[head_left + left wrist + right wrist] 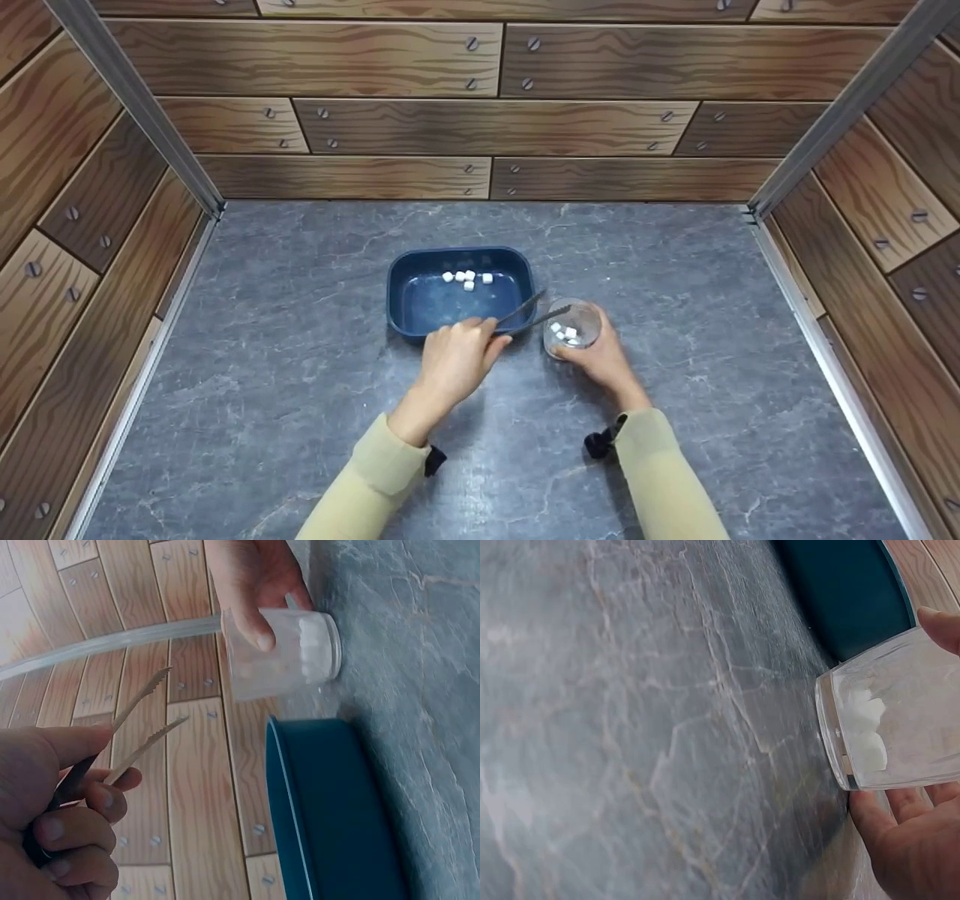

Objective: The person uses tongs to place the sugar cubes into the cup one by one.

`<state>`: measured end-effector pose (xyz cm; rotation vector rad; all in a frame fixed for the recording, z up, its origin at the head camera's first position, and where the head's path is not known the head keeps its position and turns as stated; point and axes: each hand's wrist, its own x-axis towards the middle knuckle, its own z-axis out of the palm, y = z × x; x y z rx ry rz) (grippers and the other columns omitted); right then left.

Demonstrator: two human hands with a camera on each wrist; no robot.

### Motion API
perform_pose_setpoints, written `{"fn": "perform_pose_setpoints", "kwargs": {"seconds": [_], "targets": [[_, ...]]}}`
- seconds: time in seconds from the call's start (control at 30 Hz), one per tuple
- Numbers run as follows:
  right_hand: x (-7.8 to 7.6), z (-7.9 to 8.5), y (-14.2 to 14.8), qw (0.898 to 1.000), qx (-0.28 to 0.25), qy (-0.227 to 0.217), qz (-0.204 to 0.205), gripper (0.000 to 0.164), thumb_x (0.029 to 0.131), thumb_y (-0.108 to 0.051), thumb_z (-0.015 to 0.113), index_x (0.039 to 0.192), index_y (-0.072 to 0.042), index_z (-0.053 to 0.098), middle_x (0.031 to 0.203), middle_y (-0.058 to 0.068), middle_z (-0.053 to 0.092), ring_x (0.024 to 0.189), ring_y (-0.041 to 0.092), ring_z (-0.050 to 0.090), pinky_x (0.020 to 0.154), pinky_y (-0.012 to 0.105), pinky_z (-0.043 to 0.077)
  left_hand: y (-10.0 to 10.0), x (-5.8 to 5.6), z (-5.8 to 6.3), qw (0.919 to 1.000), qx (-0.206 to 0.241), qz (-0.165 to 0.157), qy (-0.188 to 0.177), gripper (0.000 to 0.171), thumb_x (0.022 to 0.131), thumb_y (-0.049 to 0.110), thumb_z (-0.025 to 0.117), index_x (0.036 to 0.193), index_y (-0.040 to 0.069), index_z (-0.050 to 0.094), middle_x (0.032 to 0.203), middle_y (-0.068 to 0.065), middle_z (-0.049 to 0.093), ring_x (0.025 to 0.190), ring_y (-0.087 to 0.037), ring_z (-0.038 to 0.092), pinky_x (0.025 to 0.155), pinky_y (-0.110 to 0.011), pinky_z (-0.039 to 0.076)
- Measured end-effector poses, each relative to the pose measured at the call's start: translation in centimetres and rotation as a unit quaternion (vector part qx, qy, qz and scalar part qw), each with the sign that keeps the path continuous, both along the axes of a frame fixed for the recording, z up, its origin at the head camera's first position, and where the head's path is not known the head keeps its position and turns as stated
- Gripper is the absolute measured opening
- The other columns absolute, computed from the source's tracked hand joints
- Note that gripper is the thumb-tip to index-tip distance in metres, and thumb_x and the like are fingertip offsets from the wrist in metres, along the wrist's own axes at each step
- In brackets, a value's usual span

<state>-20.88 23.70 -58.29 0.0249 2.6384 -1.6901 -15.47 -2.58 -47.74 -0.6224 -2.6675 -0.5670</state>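
My left hand (459, 358) grips a pair of dark tongs (139, 731). Their serrated tips are spread apart with nothing between them, close to the cup's rim in the head view. A clear cup (262, 652) stands on the table, and my right hand (606, 360) holds it round the side, thumb towards the front. Several white cubes (868, 731) lie at the bottom of the cup. To its left is a dark blue rectangular basin (397, 300), where several more small white cubes (469, 276) lie towards the back.
The grey marbled tabletop (285, 360) reaches to wood-patterned walls (390, 124) at the back and both sides. Metal rails (142, 105) run along the corners. The basin's right wall stands just beside the cup.
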Motion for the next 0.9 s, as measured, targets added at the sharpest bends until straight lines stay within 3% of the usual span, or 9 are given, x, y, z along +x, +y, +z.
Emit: {"fn": "perform_pose_setpoints", "kwargs": {"seconds": [0.1,0.43,0.73,0.9], "targets": [[0.0,0.0,0.1,1.000,0.001,0.001,0.001,0.100,0.066,-0.013,0.090,0.147,-0.002,0.032,0.142,0.024,0.044,0.130,0.037,0.042,0.110,0.048,0.026,-0.9,-0.1,-0.1,0.9999,0.006,0.015,-0.005,0.030,0.096,0.036,0.064,0.095,0.007,0.071,0.075,-0.004,0.067,0.055,-0.024,0.062,0.046,-0.039,0.048],[0.0,0.3,-0.1,1.000,-0.016,-0.001,0.007,0.098,0.068,-0.010,0.090,0.147,0.002,0.032,0.144,0.025,0.041,0.132,0.035,0.040,0.111,0.043,0.024,-4.0,-0.7,-0.9,0.9974,0.019,0.067,-0.019,0.026,0.093,0.033,0.068,0.090,0.007,0.071,0.072,-0.004,0.065,0.052,-0.023,0.060,0.044,-0.038,0.046],[1.7,4.0,-1.4,1.000,-0.022,0.000,0.016,0.095,0.070,-0.003,0.086,0.145,0.010,0.029,0.141,0.033,0.039,0.131,0.043,0.038,0.111,0.049,0.023,-6.6,-1.5,-2.0,0.9918,0.010,0.119,-0.045,0.028,0.092,0.032,0.069,0.080,0.007,0.066,0.065,-0.005,0.060,0.053,-0.028,0.060,0.046,-0.044,0.046],[0.5,1.3,-0.5,1.000,-0.022,-0.002,0.011,0.100,0.068,-0.009,0.089,0.147,0.005,0.029,0.144,0.028,0.039,0.133,0.038,0.038,0.112,0.046,0.022,-7.7,-2.2,-2.6,0.9873,-0.006,0.145,-0.064,0.030,0.092,0.032,0.069,0.077,0.007,0.065,0.065,-0.008,0.060,0.052,-0.031,0.059,0.044,-0.045,0.045]]}}
